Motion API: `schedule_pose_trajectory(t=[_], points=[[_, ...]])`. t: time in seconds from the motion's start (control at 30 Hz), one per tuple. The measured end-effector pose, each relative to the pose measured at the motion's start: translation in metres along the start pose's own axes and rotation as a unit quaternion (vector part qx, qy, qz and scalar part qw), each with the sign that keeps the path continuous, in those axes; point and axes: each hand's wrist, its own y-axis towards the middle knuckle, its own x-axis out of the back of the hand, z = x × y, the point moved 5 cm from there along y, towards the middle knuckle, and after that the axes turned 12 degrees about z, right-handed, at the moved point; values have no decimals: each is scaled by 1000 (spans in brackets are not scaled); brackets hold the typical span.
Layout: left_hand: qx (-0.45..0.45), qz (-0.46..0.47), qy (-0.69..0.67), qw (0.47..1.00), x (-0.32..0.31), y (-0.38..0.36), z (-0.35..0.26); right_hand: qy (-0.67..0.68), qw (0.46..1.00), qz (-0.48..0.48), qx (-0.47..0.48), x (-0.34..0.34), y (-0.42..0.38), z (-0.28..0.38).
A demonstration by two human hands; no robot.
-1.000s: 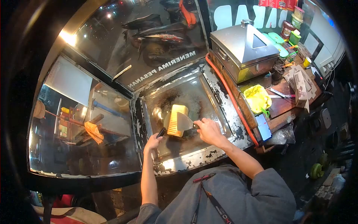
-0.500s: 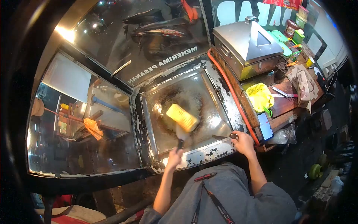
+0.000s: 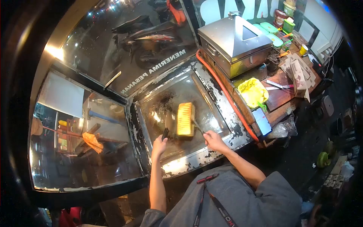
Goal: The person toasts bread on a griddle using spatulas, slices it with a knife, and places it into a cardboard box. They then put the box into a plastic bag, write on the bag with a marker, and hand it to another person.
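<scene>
A toasted bread block (image 3: 185, 119) with grill-like stripes is on the metal griddle (image 3: 151, 109), a bit right of its middle. My left hand (image 3: 159, 146) is closed round the dark handle of a spatula (image 3: 165, 134), to the left of the bread. My right hand (image 3: 214, 141) grips a second spatula (image 3: 196, 124), whose end touches the right side of the bread. The blade of the left spatula is hard to make out.
An orange hose (image 3: 223, 90) runs along the griddle's right side. Beyond it are a metal box (image 3: 242, 41), a tub of yellow spread (image 3: 252, 92), a phone (image 3: 261, 121) and cardboard (image 3: 297, 75). Glass panes stand at the left and back.
The bread has turned more upright in view and shifted slightly. My left hand has moved left and up; my right hand has moved left, bringing its spatula to the bread. The view has shifted.
</scene>
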Motion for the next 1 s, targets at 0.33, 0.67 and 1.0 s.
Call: schedule_pose_trajectory(t=[0.33,0.67,1.0], points=[[15,108,4,994,-20,-19,3,-335,938,-36,83,48,-8,11],[96,47,-88,990,-1,-25,54,-394,890,-74,216,0,-36,67],[121,34,-218,968,-55,-84,-2,-349,931,-41,95,5,-61,50]])
